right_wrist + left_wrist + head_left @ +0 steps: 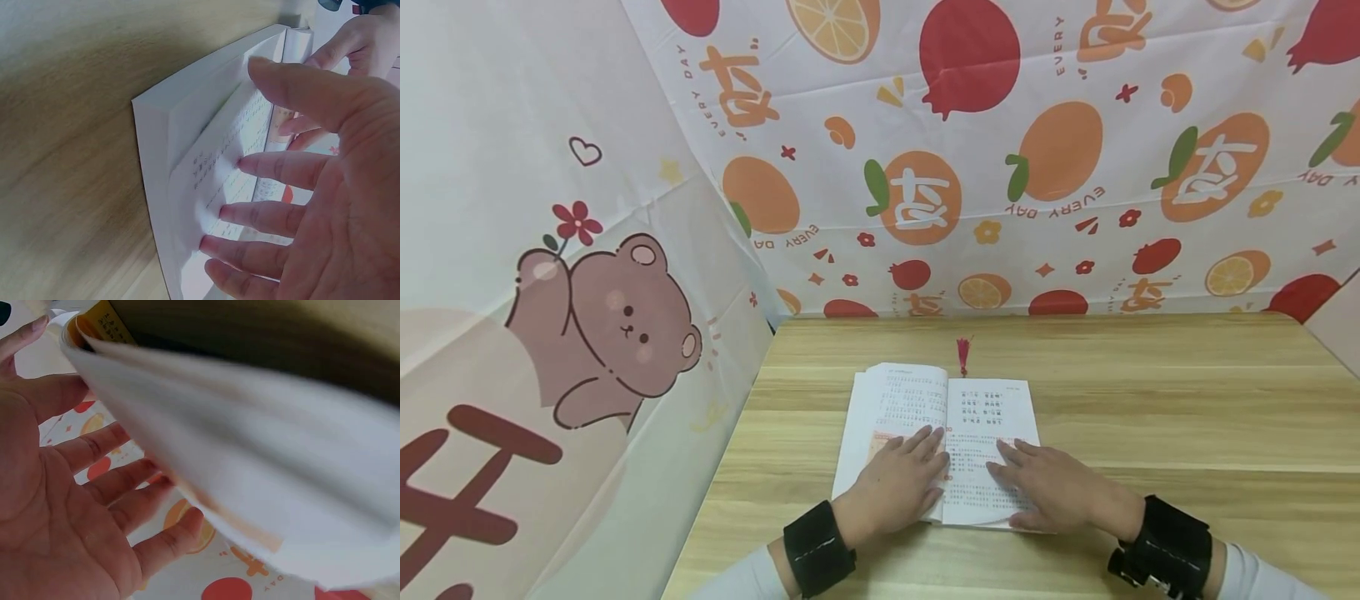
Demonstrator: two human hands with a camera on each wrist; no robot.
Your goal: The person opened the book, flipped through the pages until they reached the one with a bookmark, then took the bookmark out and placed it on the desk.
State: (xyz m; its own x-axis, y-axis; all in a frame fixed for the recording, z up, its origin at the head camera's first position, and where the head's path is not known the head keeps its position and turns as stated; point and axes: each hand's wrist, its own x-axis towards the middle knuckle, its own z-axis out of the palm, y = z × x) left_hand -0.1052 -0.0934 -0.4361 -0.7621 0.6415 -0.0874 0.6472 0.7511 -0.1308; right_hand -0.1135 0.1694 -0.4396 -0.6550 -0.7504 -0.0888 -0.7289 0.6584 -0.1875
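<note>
A thick paperback book (988,450) lies spread on the wooden table, printed text on both pages. On its left page, close to the spine, rests my left hand (891,483), fingers extended toward the upper right. My right hand (1048,483) lies over the lower right page, its fingers spread toward the spine. The left wrist view shows blurred white pages (250,456) beside my extended fingers (169,544). In the right wrist view, my fingertips (250,164) touch the printed page, and its lower corner lifts slightly off the page block. Black bands circle both wrists.
A red tassel (963,354) sticks out above the top of the book. The wooden table (1187,400) extends to both sides. Behind it hangs a fruit-patterned cloth (985,167), and a bear-printed cloth (625,333) hangs on the left.
</note>
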